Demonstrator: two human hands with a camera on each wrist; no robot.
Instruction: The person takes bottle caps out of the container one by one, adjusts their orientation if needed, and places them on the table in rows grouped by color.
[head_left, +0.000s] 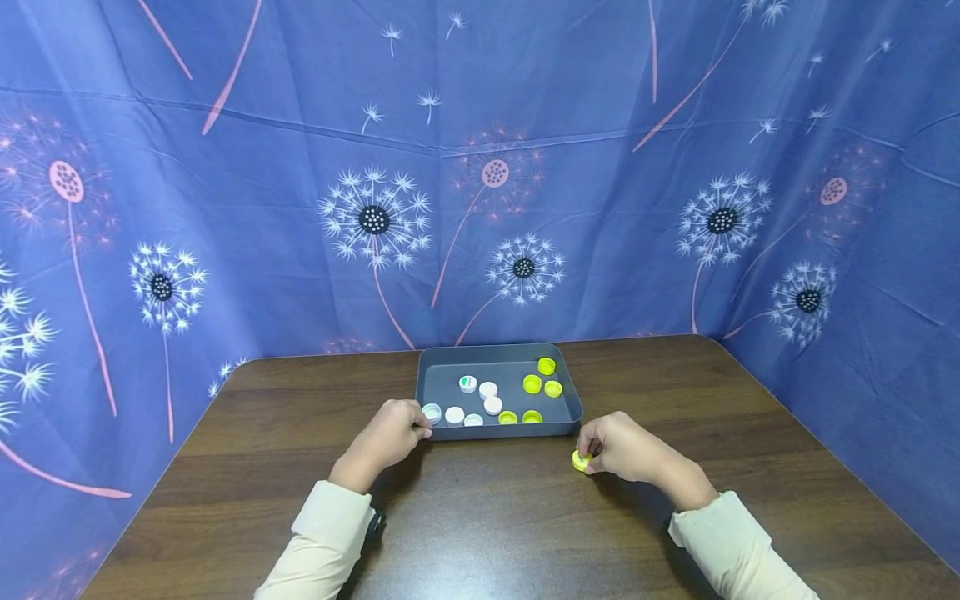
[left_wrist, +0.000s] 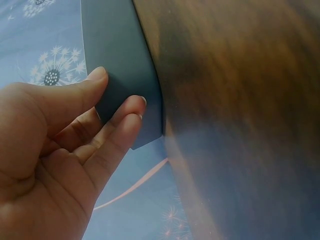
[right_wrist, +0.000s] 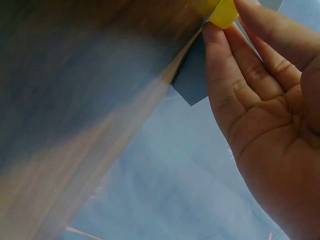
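A shallow grey tray [head_left: 495,432] stands on the table, with white bottle caps [head_left: 454,415] in its left part and yellow bottle caps [head_left: 532,384] in its right. My left hand [head_left: 390,435] grips the tray's near left corner; in the left wrist view the thumb [left_wrist: 95,82] lies at the rim and the fingertips [left_wrist: 132,112] at the outer wall. Just outside the near right corner, my right hand [head_left: 626,447] pinches a yellow bottle cap [head_left: 579,461] between thumb and fingers, low over the table. The right wrist view shows this cap only partly, at its top edge.
The brown wooden table [head_left: 487,517] spreads out on both sides of the tray and in front of it. A blue cloth [head_left: 450,208] with dandelion prints hangs behind the table and along its sides.
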